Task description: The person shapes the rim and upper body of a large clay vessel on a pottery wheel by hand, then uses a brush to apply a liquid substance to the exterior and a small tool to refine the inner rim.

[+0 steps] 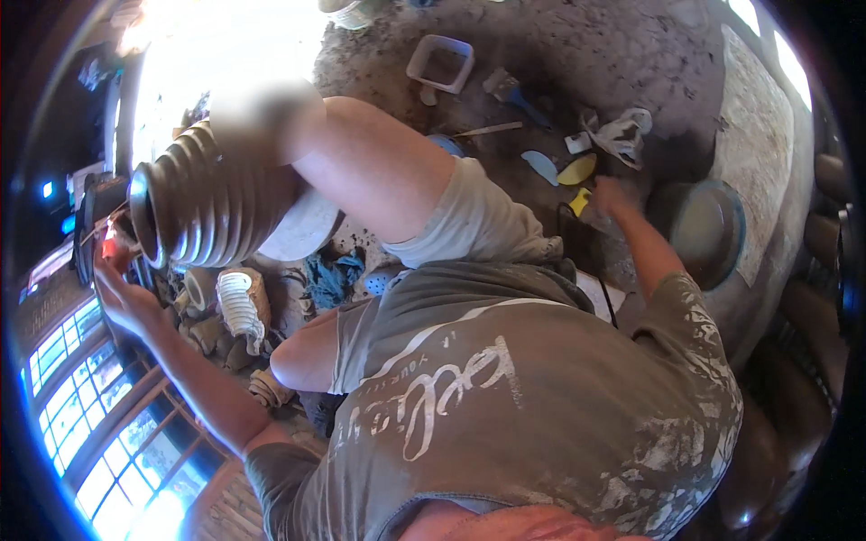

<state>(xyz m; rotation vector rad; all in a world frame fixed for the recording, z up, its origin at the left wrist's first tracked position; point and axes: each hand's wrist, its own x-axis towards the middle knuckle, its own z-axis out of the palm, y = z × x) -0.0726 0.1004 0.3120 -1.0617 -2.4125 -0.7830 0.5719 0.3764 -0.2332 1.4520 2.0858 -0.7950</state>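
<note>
A large brown ribbed clay pot (203, 194) lies tilted at the left, beside my bare leg, its round mouth facing left. Beyond that mouth, my left hand (131, 293) is raised with bent fingers around a small orange thing (110, 248), whose kind I cannot make out. Down at the right, my right hand (618, 197) is blurred, its fingers beside a small yellow shaping tool (580, 201). Whether they grip it does not show. Close to it lie a yellow oval rib (577, 169) and a light blue rib (541, 167).
A square white tub (441, 63), a wide brush (516, 95), a thin stick (490, 129) and a crumpled plastic bag (622, 137) lie on the dirt floor. A round basin (708, 234) stands right of my right arm. Blue cloth (332, 281) lies near my leg.
</note>
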